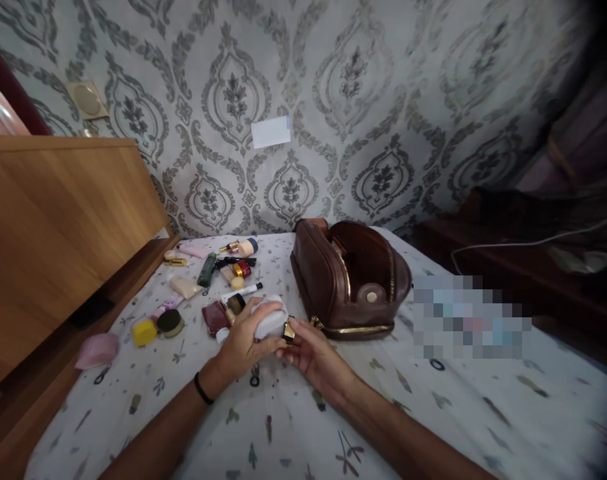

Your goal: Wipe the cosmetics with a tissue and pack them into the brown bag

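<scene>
Because the Hold Is Small, Steadiness Matters

As the white object is pale, rounded and partly covered, the left hand should, in my judgement, carry it with a gentle curve and not with a squeeze. Its forefinger lies across the top and its thumb along the near side, so they close around it; how the other fingers stand, I cannot tell. This object is between the two hands, over the printed cloth. At its right edge, the right hand seems to pinch a small gold-and-black piece between thumb and forefinger. It is better to hold this piece straight, so that it does not slip. The brown bag gapes open just beyond, and the right hand should not bump it.

Some things are not clear. At far left, I cannot say what the pink item is. Beside the left hand, a maroon packet lies among small articles, some partly hidden. Whether the gold-and-black piece belongs to the white object, the fingers do not let me see. The bag's inside is dark. At right, coarse blurred blocks cover something on the cloth.
</scene>
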A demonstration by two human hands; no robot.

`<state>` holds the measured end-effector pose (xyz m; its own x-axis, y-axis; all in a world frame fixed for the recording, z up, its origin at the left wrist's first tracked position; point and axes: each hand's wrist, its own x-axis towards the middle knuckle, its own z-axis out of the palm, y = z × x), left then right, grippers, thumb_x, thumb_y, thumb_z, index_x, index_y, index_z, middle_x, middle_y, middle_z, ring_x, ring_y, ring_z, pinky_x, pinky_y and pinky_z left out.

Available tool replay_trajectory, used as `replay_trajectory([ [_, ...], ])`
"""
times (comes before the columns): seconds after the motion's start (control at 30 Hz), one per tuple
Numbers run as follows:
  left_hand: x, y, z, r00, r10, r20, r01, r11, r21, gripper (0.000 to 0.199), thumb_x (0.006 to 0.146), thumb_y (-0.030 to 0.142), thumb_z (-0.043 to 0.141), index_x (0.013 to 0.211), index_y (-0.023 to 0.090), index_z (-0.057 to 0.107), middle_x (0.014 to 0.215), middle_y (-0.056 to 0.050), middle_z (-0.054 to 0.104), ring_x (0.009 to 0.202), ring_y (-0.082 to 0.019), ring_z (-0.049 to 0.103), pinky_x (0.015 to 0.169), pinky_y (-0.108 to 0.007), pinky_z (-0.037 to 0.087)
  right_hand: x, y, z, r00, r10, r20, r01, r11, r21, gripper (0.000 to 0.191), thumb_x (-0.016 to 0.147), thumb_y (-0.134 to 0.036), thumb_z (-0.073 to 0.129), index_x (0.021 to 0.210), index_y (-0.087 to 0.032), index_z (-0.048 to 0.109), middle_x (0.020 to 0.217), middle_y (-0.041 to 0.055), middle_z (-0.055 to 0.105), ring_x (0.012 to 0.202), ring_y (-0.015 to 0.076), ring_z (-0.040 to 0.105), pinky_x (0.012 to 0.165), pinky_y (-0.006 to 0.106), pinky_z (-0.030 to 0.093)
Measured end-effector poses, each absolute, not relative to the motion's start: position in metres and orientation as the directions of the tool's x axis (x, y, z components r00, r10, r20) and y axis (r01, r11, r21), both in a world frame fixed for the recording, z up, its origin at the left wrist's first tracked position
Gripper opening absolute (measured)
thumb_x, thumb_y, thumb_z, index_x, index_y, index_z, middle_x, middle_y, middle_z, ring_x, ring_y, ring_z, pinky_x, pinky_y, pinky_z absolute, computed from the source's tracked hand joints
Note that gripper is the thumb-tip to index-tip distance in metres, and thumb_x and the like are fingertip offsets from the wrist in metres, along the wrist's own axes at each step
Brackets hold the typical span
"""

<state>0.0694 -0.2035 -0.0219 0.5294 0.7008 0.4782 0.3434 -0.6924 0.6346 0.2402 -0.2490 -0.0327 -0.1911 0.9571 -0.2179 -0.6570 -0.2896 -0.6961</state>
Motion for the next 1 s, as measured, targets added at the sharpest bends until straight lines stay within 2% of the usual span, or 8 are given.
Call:
replay_trajectory([
  [0.13, 0.07, -0.2, -0.018, 0.544, 0.754, 0.367, 0.404, -0.62, 0.673, 0.078, 0.07, 0.06, 0.077, 0.134, 0.022, 0.053, 0.131, -0.014, 0.056, 0.122, -0.032, 0.053, 0.105, -0.045, 0.043, 0.239, -0.248, -0.034, -0.111, 0.973, -0.202, -0.71, -0.22, -0.669, 0.041, 0.055, -0.036, 0.093, 0.077, -0.02, 0.062, 0.067, -0.0046, 0.068, 0.058, 0.0101, 0.062, 0.055, 0.021, 0.048],
  [0.23, 0.069, -0.2, -0.013, 0.531, 0.791, 0.305, 0.422, -0.559, 0.714, 0.083, 0.067, 0.055, 0.081, 0.136, 0.023, 0.049, 0.136, -0.014, 0.054, 0.126, -0.033, 0.051, 0.107, -0.046, 0.041, 0.239, -0.248, -0.033, -0.1, 0.984, -0.146, -0.699, -0.174, -0.694, 0.044, 0.055, -0.037, 0.093, 0.084, -0.022, 0.064, 0.075, -0.0032, 0.07, 0.065, 0.0114, 0.063, 0.062, 0.024, 0.05],
  [0.37, 0.071, -0.204, -0.008, 0.49, 0.838, 0.238, 0.385, -0.454, 0.804, 0.084, 0.064, 0.048, 0.085, 0.134, 0.021, 0.046, 0.132, -0.012, 0.057, 0.12, -0.032, 0.055, 0.104, -0.044, 0.041, 0.241, -0.25, -0.028, -0.099, 0.993, -0.065, -0.639, -0.113, -0.761, 0.042, 0.063, -0.038, 0.089, 0.097, -0.024, 0.067, 0.082, -0.0017, 0.069, 0.075, 0.0132, 0.063, 0.071, 0.026, 0.05],
  [0.47, 0.074, -0.207, -0.005, 0.462, 0.866, 0.19, 0.312, -0.359, 0.88, 0.081, 0.065, 0.043, 0.085, 0.131, 0.021, 0.043, 0.124, -0.01, 0.059, 0.113, -0.028, 0.057, 0.098, -0.04, 0.045, 0.244, -0.251, -0.023, -0.075, 0.997, 0.0, -0.56, -0.042, -0.827, 0.044, 0.067, -0.039, 0.086, 0.105, -0.026, 0.067, 0.087, -0.0015, 0.067, 0.079, 0.0138, 0.063, 0.075, 0.027, 0.05],
  [0.6, 0.08, -0.209, -0.002, 0.476, 0.859, 0.188, 0.089, -0.26, 0.961, 0.072, 0.063, 0.039, 0.086, 0.121, 0.021, 0.048, 0.109, -0.004, 0.063, 0.102, -0.023, 0.06, 0.087, -0.032, 0.049, 0.249, -0.25, -0.021, -0.059, 0.993, 0.104, -0.446, 0.067, -0.893, 0.048, 0.068, -0.038, 0.084, 0.112, -0.029, 0.066, 0.101, 0.0001, 0.065, 0.083, 0.0142, 0.062, 0.076, 0.028, 0.051],
  [0.73, 0.08, -0.208, -0.004, 0.51, 0.858, 0.059, 0.001, -0.069, 0.998, 0.065, 0.062, 0.04, 0.087, 0.113, 0.021, 0.052, 0.084, 0.002, 0.063, 0.068, -0.013, 0.058, 0.06, -0.023, 0.047, 0.253, -0.248, -0.021, -0.032, 0.985, 0.169, -0.299, 0.152, -0.942, 0.051, 0.068, -0.033, 0.084, 0.114, -0.029, 0.065, 0.112, 0.0026, 0.062, 0.085, 0.0158, 0.061, 0.072, 0.028, 0.052],
  [0.83, 0.076, -0.207, -0.009, 0.539, 0.839, -0.07, -0.006, 0.087, 0.996, 0.072, 0.062, 0.048, 0.087, 0.119, 0.022, 0.05, 0.071, 0.006, 0.059, 0.05, -0.008, 0.048, 0.045, -0.019, 0.036, 0.254, -0.247, -0.021, 0.007, 0.973, 0.232, -0.172, 0.23, -0.958, 0.051, 0.069, -0.031, 0.083, 0.117, -0.029, 0.065, 0.118, 0.0048, 0.062, 0.082, 0.0161, 0.061, 0.07, 0.029, 0.052],
  [1.0, 0.072, -0.208, -0.017, 0.544, 0.827, -0.139, -0.089, 0.222, 0.971, 0.093, 0.061, 0.068, 0.079, 0.135, 0.026, 0.042, 0.08, 0.0, 0.065, 0.055, -0.013, 0.058, 0.04, -0.019, 0.031, 0.258, -0.248, -0.021, 0.003, 0.924, 0.382, 0.033, 0.382, -0.924, 0.052, 0.074, -0.034, 0.081, 0.123, -0.031, 0.066, 0.117, 0.0063, 0.063, 0.085, 0.0186, 0.062, 0.067, 0.029, 0.053],
])
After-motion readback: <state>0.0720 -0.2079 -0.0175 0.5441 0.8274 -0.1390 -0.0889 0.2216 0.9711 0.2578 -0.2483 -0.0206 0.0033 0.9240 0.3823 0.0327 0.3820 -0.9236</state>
